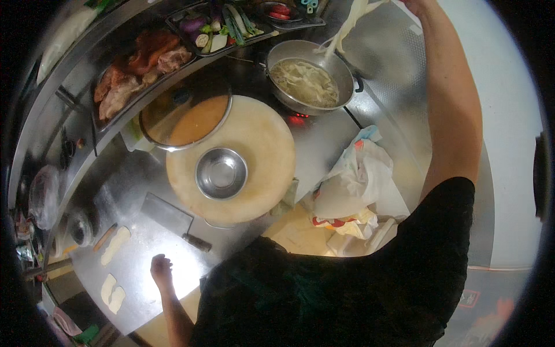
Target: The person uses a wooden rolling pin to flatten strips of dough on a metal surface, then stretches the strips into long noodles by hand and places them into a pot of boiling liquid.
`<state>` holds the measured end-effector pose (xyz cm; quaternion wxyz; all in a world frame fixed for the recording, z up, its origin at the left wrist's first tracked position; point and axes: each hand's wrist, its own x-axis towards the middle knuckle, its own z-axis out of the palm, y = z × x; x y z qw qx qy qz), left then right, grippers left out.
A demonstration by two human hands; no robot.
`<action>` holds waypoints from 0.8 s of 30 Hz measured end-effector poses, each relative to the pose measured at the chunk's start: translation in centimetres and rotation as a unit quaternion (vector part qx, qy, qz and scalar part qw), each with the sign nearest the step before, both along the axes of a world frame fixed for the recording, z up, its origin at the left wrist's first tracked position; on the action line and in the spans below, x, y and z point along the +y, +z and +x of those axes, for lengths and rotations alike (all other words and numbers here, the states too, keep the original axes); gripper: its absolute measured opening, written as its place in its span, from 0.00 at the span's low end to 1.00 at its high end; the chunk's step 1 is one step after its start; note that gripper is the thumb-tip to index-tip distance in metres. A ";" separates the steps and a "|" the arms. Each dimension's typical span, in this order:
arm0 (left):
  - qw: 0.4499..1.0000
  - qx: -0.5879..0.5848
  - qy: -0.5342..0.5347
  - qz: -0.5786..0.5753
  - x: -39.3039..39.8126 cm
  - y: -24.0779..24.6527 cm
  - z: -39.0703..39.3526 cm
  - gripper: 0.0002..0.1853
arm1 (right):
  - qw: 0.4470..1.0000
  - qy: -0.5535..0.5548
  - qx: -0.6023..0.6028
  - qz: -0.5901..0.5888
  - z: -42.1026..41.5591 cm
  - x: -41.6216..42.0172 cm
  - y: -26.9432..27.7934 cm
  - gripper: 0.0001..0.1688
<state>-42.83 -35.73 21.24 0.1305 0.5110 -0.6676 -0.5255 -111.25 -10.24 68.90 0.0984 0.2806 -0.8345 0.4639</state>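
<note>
At the top edge my right hand (415, 5) is partly cut off by the picture, raised beyond a steel pot (347, 82). Pale, wide dough strips (349, 28) run down from it to the pot's rim, and it appears to grip their upper end. More pale noodle sheets (303, 76) lie in cloudy liquid in the pot. My left hand (161, 265) hangs above the steel table (143, 312), fingers loosely curled and holding nothing. Nearest to it lies a cleaver (167, 214). Flat dough pieces (116, 246) rest to its left, beside a thin wooden rolling pin (105, 237).
A round chopping board (269, 173) carries a steel bowl (222, 173); a glass lid (190, 117) overlaps its far edge. Red lights glow below the pot. Plastic bags (355, 186) lie at right. A meat tray (138, 73) and a vegetable tray (217, 30) stand on a raised shelf.
</note>
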 end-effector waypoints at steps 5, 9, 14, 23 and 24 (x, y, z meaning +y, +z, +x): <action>0.998 -0.019 -0.006 -0.058 0.0 2.1 -2.8 0.08 | 0.991 -0.079 -0.068 0.084 -7.0 -0.2 -5.5 0.11; 0.985 -0.065 -0.058 -0.147 -0.3 0.4 -2.2 0.08 | 0.986 -0.009 -0.128 0.108 -16.3 1.9 -14.6 0.10; 0.959 -0.118 -0.115 -0.231 1.3 2.3 -3.2 0.09 | 0.929 0.046 -0.206 0.304 -17.0 3.1 -23.7 0.09; 0.942 -0.196 -0.153 -0.226 2.1 0.4 1.2 0.10 | 0.902 0.022 0.019 0.431 -12.9 -3.2 -24.8 0.18; 0.958 -0.207 -0.116 -0.159 2.7 1.6 0.7 0.10 | 0.899 0.101 0.067 0.421 -11.0 -4.4 -23.8 0.18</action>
